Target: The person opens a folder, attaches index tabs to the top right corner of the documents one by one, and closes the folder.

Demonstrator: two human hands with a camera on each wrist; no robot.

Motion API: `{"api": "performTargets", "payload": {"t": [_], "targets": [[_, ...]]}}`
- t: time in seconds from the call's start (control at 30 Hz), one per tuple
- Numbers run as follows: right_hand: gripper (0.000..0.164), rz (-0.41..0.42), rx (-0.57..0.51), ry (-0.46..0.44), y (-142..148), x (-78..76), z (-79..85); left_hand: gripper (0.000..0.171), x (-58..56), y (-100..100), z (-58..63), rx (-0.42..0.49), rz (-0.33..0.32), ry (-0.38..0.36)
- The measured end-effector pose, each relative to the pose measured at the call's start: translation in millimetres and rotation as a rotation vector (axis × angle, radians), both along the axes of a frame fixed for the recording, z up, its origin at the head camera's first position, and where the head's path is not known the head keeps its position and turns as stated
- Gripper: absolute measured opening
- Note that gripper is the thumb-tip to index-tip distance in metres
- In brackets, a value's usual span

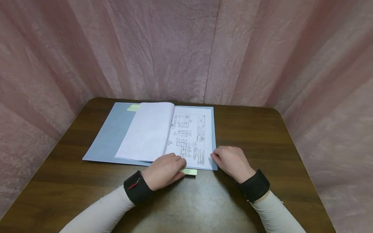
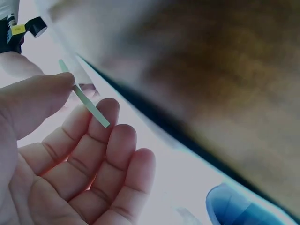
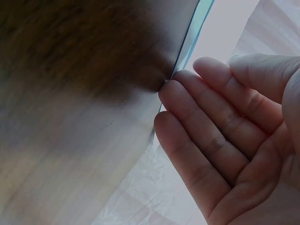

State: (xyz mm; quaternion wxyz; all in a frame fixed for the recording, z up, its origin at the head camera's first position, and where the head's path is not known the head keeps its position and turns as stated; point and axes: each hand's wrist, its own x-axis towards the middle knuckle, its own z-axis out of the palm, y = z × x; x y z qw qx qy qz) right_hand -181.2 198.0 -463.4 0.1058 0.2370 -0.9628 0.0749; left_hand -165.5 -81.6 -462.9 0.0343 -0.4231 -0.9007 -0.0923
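An open light-blue folder (image 1: pixel 102 139) lies on the table, holding a stack of papers. A blank white page (image 1: pixel 147 129) is turned over to the left, and a sheet with technical drawings (image 1: pixel 186 136) shows on the right. At the folder's near edge, my left hand (image 1: pixel 165 170) pinches a pale green sticky note (image 2: pixel 91 107) between thumb and fingers. Part of the note sticks out to the right of the hand in the head view. My right hand (image 1: pixel 233 161) is at the folder's lower right corner, its fingertips (image 3: pixel 172 91) at the edge, fingers loosely bent.
More pale green sticky notes (image 1: pixel 133 107) stick out from under the turned page at the folder's top left. The brown wooden table (image 1: pixel 250 129) has rounded back corners. Pink curtains (image 1: pixel 186 48) hang close behind it and along both sides.
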Motion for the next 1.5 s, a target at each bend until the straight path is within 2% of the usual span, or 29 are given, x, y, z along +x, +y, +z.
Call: {"api": "performTargets", "payload": {"t": [0.17,0.33,0.5,0.67,0.9,1.1,1.27,1.4,1.5], "targets": [[0.016,-0.002,0.021,0.021,0,-0.5,3.4,0.019,-6.3,1,11.1,0.034,0.015,0.017],[0.016,-0.014,0.024,-0.035,-1,-0.6,6.7,0.022,-15.3,5,22.4,0.059,0.032,0.054],[0.014,-0.025,0.014,-0.079,-2,-1.9,8.8,0.024,-22.5,10,31.1,0.085,0.057,0.063],[0.013,-0.042,-0.023,-0.113,2,-0.9,13.1,0.023,-26.7,19,35.2,0.099,0.078,0.084],[0.012,-0.023,-0.090,-0.066,0,0.5,31.5,0.020,-31.7,30,39.1,0.121,0.077,0.142],[0.013,-0.017,-0.125,-0.074,-9,1.8,42.8,0.023,-33.9,30,45.2,0.106,0.103,0.143],[0.028,-0.002,-0.148,-0.107,-15,3.1,48.5,0.025,-34.5,27,48.0,0.093,0.130,0.155],[0.041,0.021,-0.156,-0.137,-19,2.3,50.5,0.026,-35.6,27,47.7,0.108,0.128,0.162],[0.044,0.039,-0.163,-0.142,-21,2.0,48.8,0.025,-35.1,28,47.0,0.113,0.117,0.161]]}}
